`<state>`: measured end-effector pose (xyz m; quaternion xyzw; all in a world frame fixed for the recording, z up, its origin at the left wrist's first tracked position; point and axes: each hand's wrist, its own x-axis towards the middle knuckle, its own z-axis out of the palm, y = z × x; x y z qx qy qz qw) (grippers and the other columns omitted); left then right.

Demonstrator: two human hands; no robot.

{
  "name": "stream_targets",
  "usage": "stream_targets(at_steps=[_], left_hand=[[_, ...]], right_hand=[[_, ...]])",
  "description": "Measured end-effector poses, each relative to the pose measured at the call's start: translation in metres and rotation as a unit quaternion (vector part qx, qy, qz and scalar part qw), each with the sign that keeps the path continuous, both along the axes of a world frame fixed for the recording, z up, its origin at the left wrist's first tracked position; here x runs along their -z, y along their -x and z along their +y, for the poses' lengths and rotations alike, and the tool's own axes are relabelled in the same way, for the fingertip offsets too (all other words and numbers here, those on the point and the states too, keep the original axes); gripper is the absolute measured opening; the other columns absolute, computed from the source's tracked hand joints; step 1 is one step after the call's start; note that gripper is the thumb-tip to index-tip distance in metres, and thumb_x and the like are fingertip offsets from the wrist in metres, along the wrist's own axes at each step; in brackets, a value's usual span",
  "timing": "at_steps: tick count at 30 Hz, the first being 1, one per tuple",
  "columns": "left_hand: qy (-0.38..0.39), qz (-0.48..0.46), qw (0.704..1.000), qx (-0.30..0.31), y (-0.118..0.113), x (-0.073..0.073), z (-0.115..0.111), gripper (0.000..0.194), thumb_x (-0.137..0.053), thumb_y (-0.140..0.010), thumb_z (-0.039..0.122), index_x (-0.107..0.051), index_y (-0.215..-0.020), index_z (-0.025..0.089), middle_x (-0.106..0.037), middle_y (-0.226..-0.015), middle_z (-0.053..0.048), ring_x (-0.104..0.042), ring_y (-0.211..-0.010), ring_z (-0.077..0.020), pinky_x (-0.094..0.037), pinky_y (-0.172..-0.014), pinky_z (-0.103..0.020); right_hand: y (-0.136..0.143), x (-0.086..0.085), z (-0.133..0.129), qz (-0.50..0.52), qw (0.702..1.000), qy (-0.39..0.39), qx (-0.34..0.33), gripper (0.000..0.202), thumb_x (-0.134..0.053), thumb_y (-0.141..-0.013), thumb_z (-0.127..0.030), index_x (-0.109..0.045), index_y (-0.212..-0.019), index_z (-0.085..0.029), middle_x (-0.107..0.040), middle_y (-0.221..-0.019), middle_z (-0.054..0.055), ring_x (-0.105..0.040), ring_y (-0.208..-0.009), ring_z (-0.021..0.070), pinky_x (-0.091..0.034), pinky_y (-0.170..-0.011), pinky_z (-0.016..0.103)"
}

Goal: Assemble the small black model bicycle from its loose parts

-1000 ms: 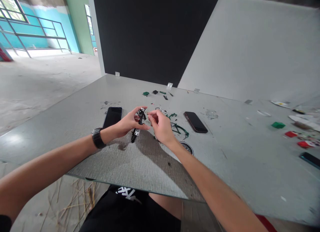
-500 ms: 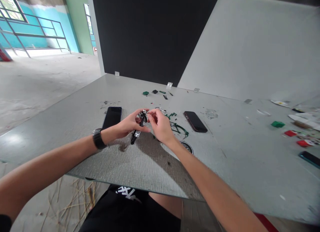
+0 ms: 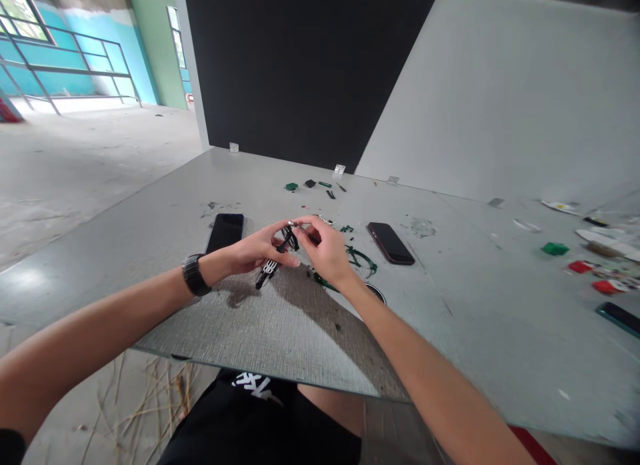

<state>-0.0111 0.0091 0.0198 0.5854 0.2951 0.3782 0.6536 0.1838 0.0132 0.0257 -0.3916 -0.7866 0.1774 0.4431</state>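
Note:
A small black model bicycle assembly (image 3: 270,267), with a white rack-like piece and a spoked part, is gripped between the thumb and fingers of my left hand (image 3: 253,249). It tilts, its lower end toward me. My right hand (image 3: 326,249) has its fingertips pinched at the assembly's upper end, beside a small silvery piece (image 3: 293,223). Whatever those fingertips hold is too small and covered to make out. Green bicycle frame parts (image 3: 364,258) lie on the table just right of my right hand. A small spoked wheel (image 3: 377,293) is partly hidden by my right forearm.
One phone (image 3: 227,231) lies behind my left wrist, another phone (image 3: 391,243) to the right. Small green and black pieces (image 3: 310,183) sit toward the back panel (image 3: 310,71). Red, white and green items (image 3: 580,267) and a third phone (image 3: 619,317) are at far right.
My right hand has shifted slightly right and turned, its fingers now over the assembly's top. The assembly in my left hand has tilted a little, its lower end moving left.

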Motion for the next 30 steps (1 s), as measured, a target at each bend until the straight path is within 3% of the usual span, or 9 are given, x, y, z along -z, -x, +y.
stream_targets(at_steps=[9, 20, 30], left_hand=[[0.002, 0.006, 1.0, 0.019, -0.002, 0.0, -0.003, 0.078, -0.092, -0.063, 0.024, -0.057, -0.132, 0.023, -0.059, -0.086, -0.001, -0.058, -0.074, -0.0144, -0.045, -0.065, -0.027], [-0.033, 0.035, 0.997, -0.059, -0.009, 0.0, -0.009, 0.107, -0.097, -0.053, 0.019, -0.044, -0.145, 0.026, -0.059, -0.093, -0.002, -0.057, -0.092, -0.0205, -0.045, -0.078, -0.032], [-0.012, 0.059, 0.998, -0.034, -0.012, 0.003, -0.011, 0.088, -0.093, -0.065, 0.025, -0.045, -0.139, 0.023, -0.056, -0.091, 0.001, -0.052, -0.085, -0.0155, -0.039, -0.075, -0.03]], right_hand=[[-0.002, 0.0, 0.001, -0.032, 0.998, -0.045, 0.008, 0.018, -0.058, -0.098, -0.035, -0.072, -0.101, -0.024, -0.065, -0.075, 0.0, -0.056, -0.066, 0.0161, -0.043, -0.066, 0.031], [0.0, 0.001, -0.002, -0.039, 0.996, -0.076, 0.0, 0.015, -0.054, -0.098, -0.032, -0.067, -0.101, -0.023, -0.069, -0.085, 0.003, -0.057, -0.07, 0.0168, -0.045, -0.068, 0.032], [-0.001, 0.01, 0.001, -0.056, 0.995, -0.077, 0.017, 0.015, -0.055, -0.097, -0.033, -0.066, -0.099, -0.023, -0.069, -0.085, 0.004, -0.06, -0.073, 0.0183, -0.046, -0.071, 0.032]])
